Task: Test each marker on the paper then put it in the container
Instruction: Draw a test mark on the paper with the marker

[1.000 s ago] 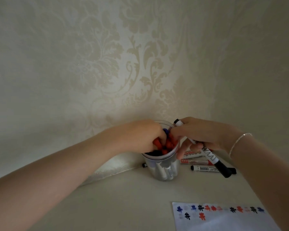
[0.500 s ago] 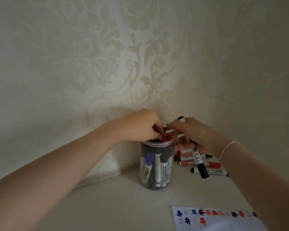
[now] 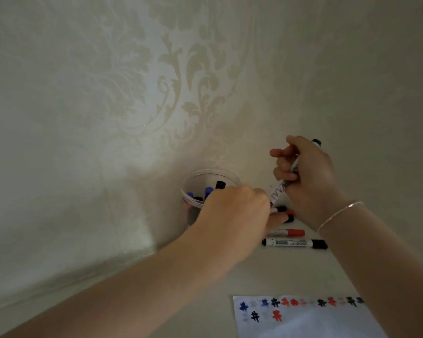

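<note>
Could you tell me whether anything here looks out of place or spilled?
Nothing stands out: the container is upright with markers inside, loose markers lie beside it, and the paper lies flat with test marks.

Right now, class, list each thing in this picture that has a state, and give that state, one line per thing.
Container: upright, open-topped, holding capped markers.
Held marker: capped, gripped in the right hand, tilted.
Left hand: reaching past the container towards the loose markers; grip hidden.
Loose markers: capped, lying flat on the table.
Paper: flat, marked with test scribbles.
</note>
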